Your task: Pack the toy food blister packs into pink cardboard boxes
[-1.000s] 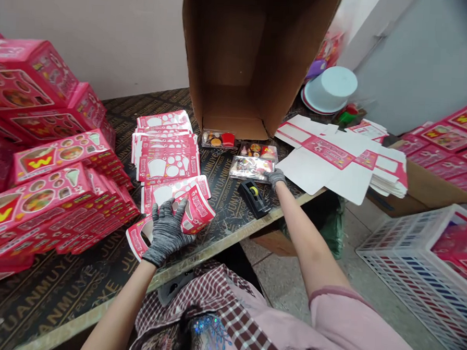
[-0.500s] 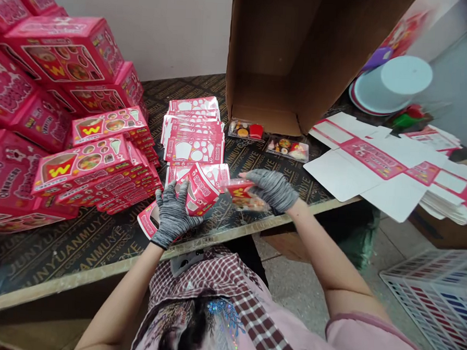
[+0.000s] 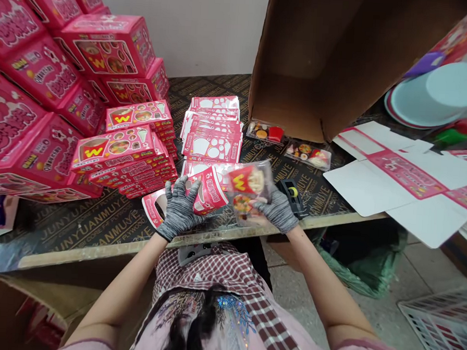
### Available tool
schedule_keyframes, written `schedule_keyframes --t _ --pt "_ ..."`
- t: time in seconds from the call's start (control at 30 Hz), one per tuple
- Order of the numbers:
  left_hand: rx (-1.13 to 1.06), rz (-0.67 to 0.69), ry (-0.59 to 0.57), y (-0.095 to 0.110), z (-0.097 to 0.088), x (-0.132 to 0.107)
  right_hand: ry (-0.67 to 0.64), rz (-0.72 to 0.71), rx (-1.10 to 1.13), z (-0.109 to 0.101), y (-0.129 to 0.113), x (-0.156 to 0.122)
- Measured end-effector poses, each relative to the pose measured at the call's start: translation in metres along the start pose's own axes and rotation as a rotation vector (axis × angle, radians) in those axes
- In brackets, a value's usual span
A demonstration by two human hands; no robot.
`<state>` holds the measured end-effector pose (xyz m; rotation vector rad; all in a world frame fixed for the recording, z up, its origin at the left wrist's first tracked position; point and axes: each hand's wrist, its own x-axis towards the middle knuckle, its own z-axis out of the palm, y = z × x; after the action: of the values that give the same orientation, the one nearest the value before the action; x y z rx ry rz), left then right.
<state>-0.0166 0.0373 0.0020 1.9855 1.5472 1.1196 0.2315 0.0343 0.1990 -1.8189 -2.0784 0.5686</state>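
Observation:
My left hand (image 3: 179, 210), in a grey knit glove, grips a partly folded pink carton (image 3: 206, 193) at the table's front edge. Its fingers curl over the carton's near side. My right hand (image 3: 277, 211), also gloved, holds a clear plastic tray of toy food (image 3: 249, 190) tilted up, its left end touching the open end of the carton. Behind the carton lies a stack of flat pink cartons with white cut-outs (image 3: 213, 130).
Filled pink boxes (image 3: 117, 148) are piled at left. A big open cardboard box (image 3: 321, 64) stands at the back, with two more toy trays (image 3: 307, 154) before it. A black tape dispenser (image 3: 291, 192) sits right of my hand. Flat white and pink sheets (image 3: 393, 175) lie right.
My right hand picked a toy tray off the table beside the tape dispenser and carried it left to the carton in my left hand. The camera swung left.

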Motion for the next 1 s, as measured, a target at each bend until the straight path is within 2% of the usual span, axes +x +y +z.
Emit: schedule_keyframes --t 0.1,0.17,0.3,0.37,0.43,0.63,0.7,0.8,0.83,0.9,0.97,1.0 --pt "0.041 0.076 0.002 -0.007 -0.008 -0.008 -0.404 -0.094 -0.085 0.002 -0.022 0.001" --pt "0.058 0.162 -0.016 -0.008 -0.013 -0.018 -0.633 -0.110 -0.083 0.006 -0.029 0.008" --pt "0.043 0.371 -0.089 0.004 -0.018 -0.040 -1.064 0.047 0.051 0.015 -0.024 0.030" --pt "0.034 0.395 -0.128 0.009 -0.016 -0.047 -1.147 0.121 0.101 0.020 -0.018 0.040" --pt "0.038 0.366 -0.148 0.008 -0.015 -0.050 -1.096 0.159 0.124 0.020 -0.011 0.046" --pt "0.054 0.205 -0.110 -0.014 -0.016 -0.049 -0.673 0.177 0.172 0.000 0.009 0.040" --pt "0.050 0.206 -0.150 -0.008 -0.013 -0.045 -0.636 0.204 0.255 0.010 0.011 0.033" --pt "-0.002 0.321 -0.259 0.011 -0.007 -0.036 -0.628 0.198 0.378 0.040 0.010 0.025" --pt "-0.043 0.337 -0.270 0.016 -0.006 -0.032 -0.594 0.191 0.419 0.050 0.010 0.024" --pt "-0.195 0.277 -0.212 0.022 -0.007 -0.024 -0.442 0.164 0.513 0.060 0.010 0.023" --pt "-0.495 0.170 -0.121 0.022 -0.013 -0.017 -0.265 0.120 0.585 0.063 0.010 0.021" --pt "-0.703 0.127 -0.105 0.021 -0.016 -0.014 -0.221 0.100 0.600 0.063 0.010 0.019"
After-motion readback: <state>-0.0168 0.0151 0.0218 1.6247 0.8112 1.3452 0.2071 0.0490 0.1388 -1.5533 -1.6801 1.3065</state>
